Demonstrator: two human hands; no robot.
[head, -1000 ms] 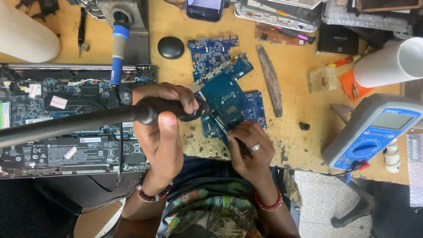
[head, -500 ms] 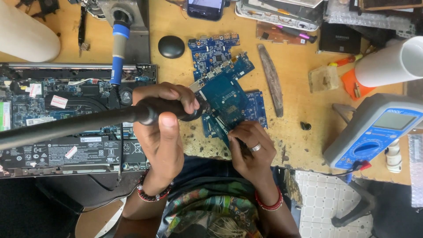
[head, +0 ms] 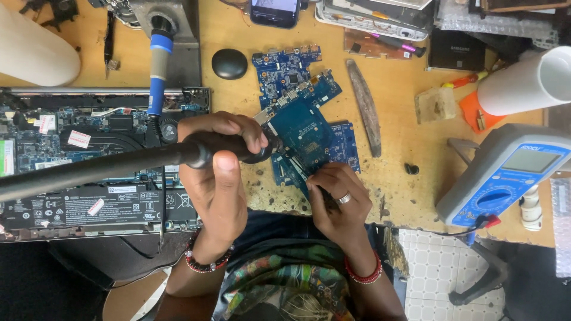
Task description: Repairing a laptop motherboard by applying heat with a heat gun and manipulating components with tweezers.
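Mid-rework: left hand (head: 217, 178) is gripping the hot-air wand (head: 119, 165) tight, right hand (head: 336, 202) is pinching tweezers (barely visible) on the blue board (head: 309, 128), nothing lifted yet

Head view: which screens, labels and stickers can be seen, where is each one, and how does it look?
Multimeter screen: right side of the bench, grey rectangle in a blue and grey case.
Phone screen: top edge, centre, lit rectangle in a dark frame, partly cut off.
White stickers: on the opened laptop at left, small rectangles.
Battery label: lower part of the laptop, pale strip on black.
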